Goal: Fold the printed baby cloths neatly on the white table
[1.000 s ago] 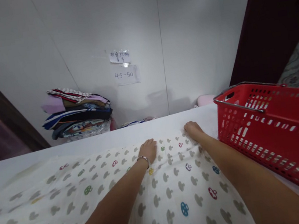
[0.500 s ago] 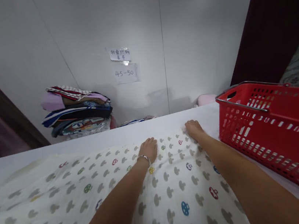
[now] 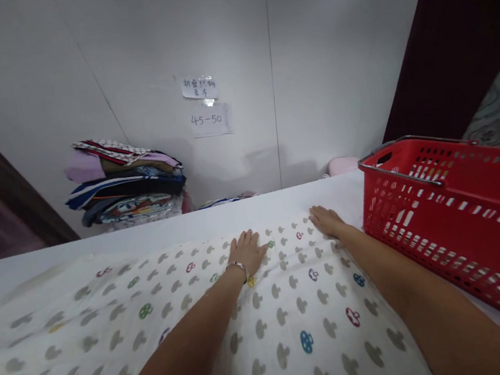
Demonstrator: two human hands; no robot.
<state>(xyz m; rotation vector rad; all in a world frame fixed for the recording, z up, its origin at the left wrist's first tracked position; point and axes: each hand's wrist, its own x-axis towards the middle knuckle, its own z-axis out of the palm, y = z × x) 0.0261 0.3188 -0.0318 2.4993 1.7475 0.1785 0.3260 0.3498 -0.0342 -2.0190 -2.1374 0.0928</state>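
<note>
While the white mushroom-print cloth (image 3: pixel 289 303) lay spread over the tabletop (image 3: pixel 276 207), the left hand (image 3: pixel 246 252) rested on it near the far edge, grip wide, fingers splayed flat. The right hand (image 3: pixel 326 221) lay at the cloth's far right corner; I could not tell whether its grip pinched the fabric. A red basket (image 3: pixel 479 231) stood to the right, and piled textiles (image 3: pixel 126 183) sat beyond the tabletop's far edge, leftward.

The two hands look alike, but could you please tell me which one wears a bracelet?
The left hand, farther from the basket: a bracelet circles its wrist, while the right hand shows none.
</note>
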